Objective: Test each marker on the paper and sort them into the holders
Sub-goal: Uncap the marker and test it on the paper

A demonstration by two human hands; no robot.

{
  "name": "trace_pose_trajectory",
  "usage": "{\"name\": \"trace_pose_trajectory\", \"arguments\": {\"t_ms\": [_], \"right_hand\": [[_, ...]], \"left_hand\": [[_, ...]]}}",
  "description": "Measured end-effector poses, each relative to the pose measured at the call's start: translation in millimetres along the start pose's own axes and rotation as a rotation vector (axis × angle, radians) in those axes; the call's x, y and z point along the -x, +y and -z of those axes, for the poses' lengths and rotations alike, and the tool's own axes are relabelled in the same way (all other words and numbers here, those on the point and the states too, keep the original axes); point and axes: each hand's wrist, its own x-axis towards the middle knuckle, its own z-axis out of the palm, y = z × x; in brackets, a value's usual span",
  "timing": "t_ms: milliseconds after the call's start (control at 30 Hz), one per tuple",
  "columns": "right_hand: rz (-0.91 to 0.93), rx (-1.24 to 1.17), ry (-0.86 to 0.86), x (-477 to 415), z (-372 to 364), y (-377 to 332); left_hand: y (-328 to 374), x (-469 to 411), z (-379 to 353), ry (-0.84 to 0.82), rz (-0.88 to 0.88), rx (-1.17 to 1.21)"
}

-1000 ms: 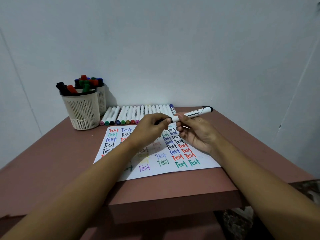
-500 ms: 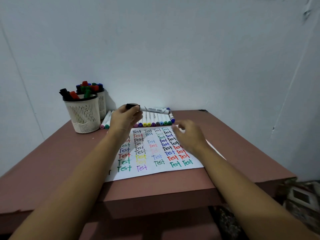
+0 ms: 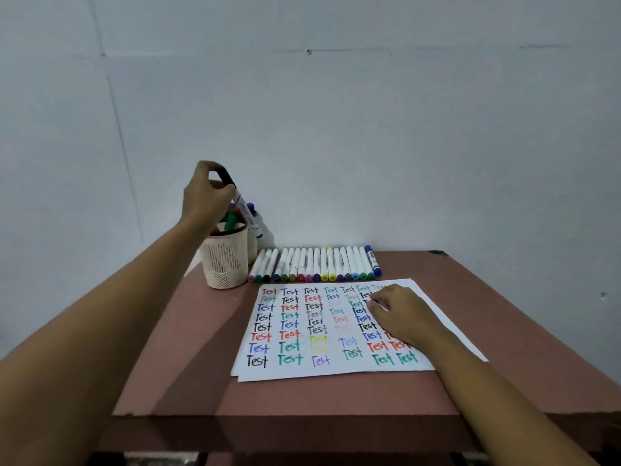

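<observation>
My left hand [image 3: 205, 196] pinches a white marker with a black cap [image 3: 243, 206] by its cap end, tilted, its lower end down over the rear holder [image 3: 252, 243]. The front cream mesh holder [image 3: 224, 260] stands just below my wrist with several capped markers in it. My right hand [image 3: 401, 312] rests on the upper right of the white paper [image 3: 336, 368], fingers loosely curled and holding nothing. The paper is covered with coloured "Test" words. A row of several white markers [image 3: 316, 265] lies behind the paper.
The reddish-brown table [image 3: 188, 358] stands against a pale wall. Its front edge runs across the lower part of the view. The two holders stand at the back left corner, one behind the other. A blue-capped marker [image 3: 373, 260] ends the row at the right.
My left hand has carried the black-capped marker from above the paper up and left to over the holders. My right hand let go of it and settled on the paper.
</observation>
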Motion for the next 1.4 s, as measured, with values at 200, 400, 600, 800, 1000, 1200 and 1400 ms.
{"name": "trace_pose_trajectory", "arguments": {"t_ms": [200, 400, 600, 800, 1000, 1200, 1400], "right_hand": [[0.008, 0.000, 0.007, -1.6, 0.2, -5.5], [0.011, -0.013, 0.012, -1.8, 0.4, -9.6], [0.012, -0.002, 0.019, -1.6, 4.1, -9.6], [0.005, -0.006, 0.022, -2.4, 5.3, -14.3], [0.000, 0.024, 0.002, -2.1, 4.4, -15.2], [0.001, 0.106, -0.071, -15.4, 14.4, -13.3], [-0.170, -0.131, 0.067, -67.1, 22.0, -12.6]], "left_hand": [[5.7, -22.3, 29.9, 0.078, -0.102, -0.192], [-33.8, -12.2, 22.5, -0.121, -0.143, -0.581], [-46.5, -6.0, 9.9, -0.186, -0.250, -0.809], [-28.0, 33.3, -29.9, -0.134, -0.532, -0.588], [-34.2, 88.5, -96.4, -0.523, -0.246, -0.486], [-58.7, 112.0, -113.6, -0.729, -0.155, -0.553], [-62.3, 113.5, -114.4, -0.716, -0.186, -0.576]]}}
